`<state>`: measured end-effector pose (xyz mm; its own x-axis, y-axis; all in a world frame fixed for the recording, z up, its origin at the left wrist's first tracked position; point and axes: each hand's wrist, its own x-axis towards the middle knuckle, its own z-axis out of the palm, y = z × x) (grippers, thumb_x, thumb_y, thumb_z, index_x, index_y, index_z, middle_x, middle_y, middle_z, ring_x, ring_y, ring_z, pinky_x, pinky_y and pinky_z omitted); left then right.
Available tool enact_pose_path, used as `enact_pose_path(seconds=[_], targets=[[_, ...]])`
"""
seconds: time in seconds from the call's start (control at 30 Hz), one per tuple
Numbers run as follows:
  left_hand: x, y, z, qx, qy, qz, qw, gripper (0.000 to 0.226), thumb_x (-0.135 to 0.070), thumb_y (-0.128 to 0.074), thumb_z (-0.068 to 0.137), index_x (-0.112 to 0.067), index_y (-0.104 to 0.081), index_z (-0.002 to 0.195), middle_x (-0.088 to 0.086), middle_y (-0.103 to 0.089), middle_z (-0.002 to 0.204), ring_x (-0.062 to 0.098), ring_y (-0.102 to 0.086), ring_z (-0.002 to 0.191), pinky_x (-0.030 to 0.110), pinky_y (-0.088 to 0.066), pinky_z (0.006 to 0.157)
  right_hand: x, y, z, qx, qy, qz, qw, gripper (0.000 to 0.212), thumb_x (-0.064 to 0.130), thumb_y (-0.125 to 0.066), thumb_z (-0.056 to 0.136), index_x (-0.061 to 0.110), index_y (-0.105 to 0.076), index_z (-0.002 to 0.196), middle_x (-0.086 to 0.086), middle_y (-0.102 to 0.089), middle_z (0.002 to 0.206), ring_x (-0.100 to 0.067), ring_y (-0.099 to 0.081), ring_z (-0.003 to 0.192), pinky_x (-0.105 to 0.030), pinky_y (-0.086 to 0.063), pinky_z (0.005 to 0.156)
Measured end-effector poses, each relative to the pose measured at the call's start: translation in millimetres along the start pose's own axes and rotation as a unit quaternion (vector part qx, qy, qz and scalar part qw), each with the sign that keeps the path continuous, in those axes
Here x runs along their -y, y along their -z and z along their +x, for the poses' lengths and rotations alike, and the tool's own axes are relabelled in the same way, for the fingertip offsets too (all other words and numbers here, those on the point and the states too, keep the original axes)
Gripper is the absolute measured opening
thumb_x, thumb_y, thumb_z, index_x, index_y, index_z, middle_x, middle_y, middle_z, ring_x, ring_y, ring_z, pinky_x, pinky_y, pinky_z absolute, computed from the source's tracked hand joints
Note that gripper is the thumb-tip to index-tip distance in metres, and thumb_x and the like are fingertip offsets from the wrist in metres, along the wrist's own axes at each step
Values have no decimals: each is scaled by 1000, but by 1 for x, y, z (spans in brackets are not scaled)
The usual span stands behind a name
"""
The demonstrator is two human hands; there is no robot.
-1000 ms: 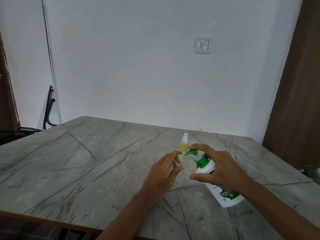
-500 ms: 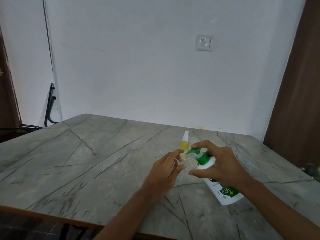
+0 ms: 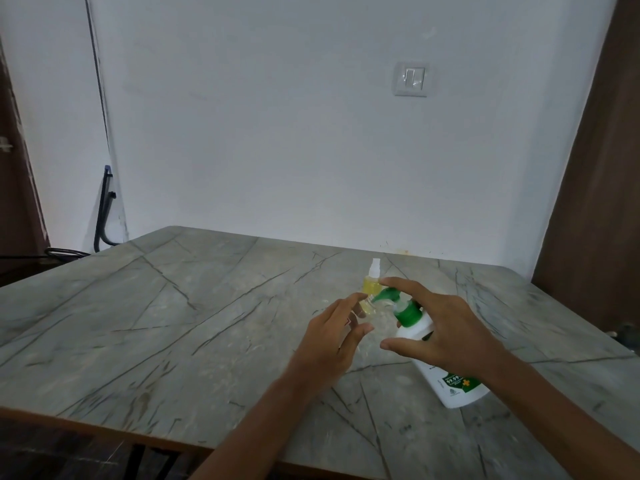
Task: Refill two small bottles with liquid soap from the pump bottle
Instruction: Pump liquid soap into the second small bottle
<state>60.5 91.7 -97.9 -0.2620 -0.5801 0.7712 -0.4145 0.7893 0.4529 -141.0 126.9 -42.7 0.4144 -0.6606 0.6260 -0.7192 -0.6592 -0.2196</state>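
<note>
Left hand [image 3: 332, 344] pinches a small bottle [image 3: 367, 307] at the spout; right hand [image 3: 446, 329] grips the tilted pump bottle [image 3: 453, 386], forefinger on its pump.

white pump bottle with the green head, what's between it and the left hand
A small clear plastic bottle, pinched by the left hand, sits right under the green spout of the white pump bottle. The head view shows it.

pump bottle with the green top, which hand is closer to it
Right. The right hand grips the pump bottle, index finger on its green head; the left hand is just left of the spout, holding a small bottle to it.
</note>
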Motion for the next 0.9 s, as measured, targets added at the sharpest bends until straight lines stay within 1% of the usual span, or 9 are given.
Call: enact_pose_path(seconds=[0.1,0.17,0.27,0.37,0.47,0.57,0.67,0.77,0.9], targets=[[0,1,0,2,3,4,1000,45,-43,-46,93,-18,-49,130,-5,-61,110,5,-58,93,16,-49,79,0,0,1,0,3,1,1000,74,66,-75,67,57,-37,129,33,-62,97,5,-63,84,-6,-48,69],[0,1,0,1,4,3,1000,41,-38,-50,94,-18,-49,130,-7,-60,109,5,-57,94,15,-48,79,-1,0,2,-4,-1,12,1000,71,62,-79,64,56,-41,124,26,-66,93,4,-65,81,-8,-50,68],[-1,2,-1,0,-4,7,1000,38,-30,-54,94,-15,-50,129,-7,-58,106,5,-56,92,12,-46,77,-3,0,2,-13,-5,38,999,69,57,-84,61,54,-49,120,20,-70,85,1,-67,72,-12,-53,61],[-1,3,-1,7,-10,11,1000,37,-27,-56,94,-15,-51,128,-5,-59,106,4,-55,92,8,-44,77,-4,0,2,-21,-8,45,999,64,57,-84,59,49,-54,115,21,-70,82,-1,-68,70,-15,-55,60],[-1,3,-1,17,-12,7,1000,36,-25,-57,94,-15,-51,128,-10,-56,104,5,-54,92,6,-42,77,-5,-1,1,-23,-7,48,999,63,55,-86,58,45,-57,113,25,-68,84,0,-69,73,-18,-57,63],[-1,2,-1,17,-15,8,1000,36,-24,-58,93,-15,-52,127,-12,-55,103,6,-54,91,6,-43,77,-6,-2,1,-24,-11,50,998,64,61,-83,57,49,-55,113,21,-70,84,-2,-69,71,-21,-57,61],[-1,3,-1,-1,-13,5,1000,37,-26,-59,92,-13,-53,126,-5,-61,104,7,-55,92,7,-44,78,-4,-2,0,-14,-1,23,1000,70,72,-75,61,60,-43,122,27,-66,92,3,-66,81,-13,-54,69],[-2,3,1,-12,4,-4,1000,39,-32,-58,90,-15,-54,125,-4,-64,107,6,-59,92,15,-48,79,1,-1,-1,-6,1,10,1000,77,73,-70,65,62,-31,131,38,-57,99,7,-62,91,-5,-48,74],[-2,4,1,-25,28,-20,999,39,-33,-63,88,-20,-55,124,-16,-62,101,1,-59,91,9,-46,78,1,0,-2,-3,-1,6,1000,75,71,-72,67,51,-39,132,37,-58,97,7,-62,87,-3,-46,70]])
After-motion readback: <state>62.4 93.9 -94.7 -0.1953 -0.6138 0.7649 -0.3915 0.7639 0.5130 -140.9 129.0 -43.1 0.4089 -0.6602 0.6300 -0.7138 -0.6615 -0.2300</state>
